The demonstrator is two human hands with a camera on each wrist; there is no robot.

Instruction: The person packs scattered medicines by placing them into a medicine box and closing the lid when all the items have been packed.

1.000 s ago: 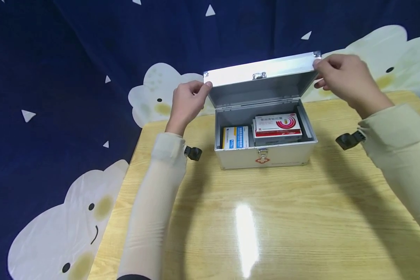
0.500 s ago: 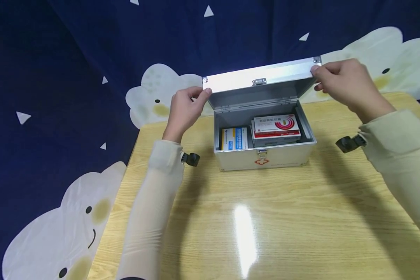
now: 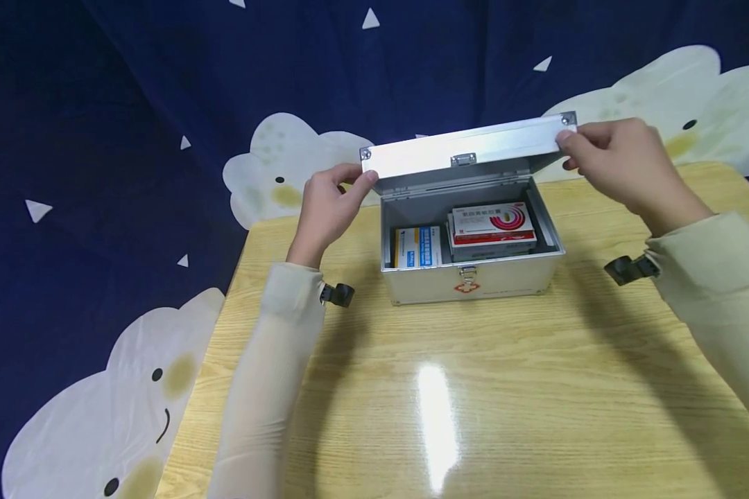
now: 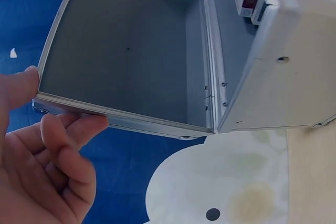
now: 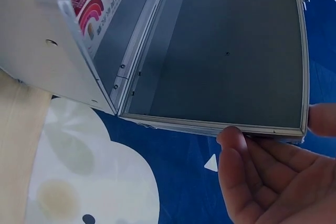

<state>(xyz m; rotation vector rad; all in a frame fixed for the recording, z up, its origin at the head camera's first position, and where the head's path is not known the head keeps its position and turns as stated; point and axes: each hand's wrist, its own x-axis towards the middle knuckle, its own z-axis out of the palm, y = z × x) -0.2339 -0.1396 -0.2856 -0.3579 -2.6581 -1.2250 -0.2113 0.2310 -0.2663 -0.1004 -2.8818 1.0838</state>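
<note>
A silver first-aid case with a red cross on its front stands on the table, its hinged lid raised part way. My left hand pinches the lid's front left corner between thumb and fingers. At the opposite front corner, my right hand grips the lid the same way. Inside the case, a white, yellow and blue medicine box sits on the left. Stacked medicine boxes, the top one white and red, lie on the right. Both wrist views look into the lid's bare grey inside.
The case rests toward the back of a light wooden table. A front latch hangs on the case's body, and its catch is on the lid. Behind the table hangs a dark blue curtain with white clouds and triangles.
The lid has come down and forward somewhat, with both hands lowering along with it. The case and the medicine boxes inside have stayed put.
</note>
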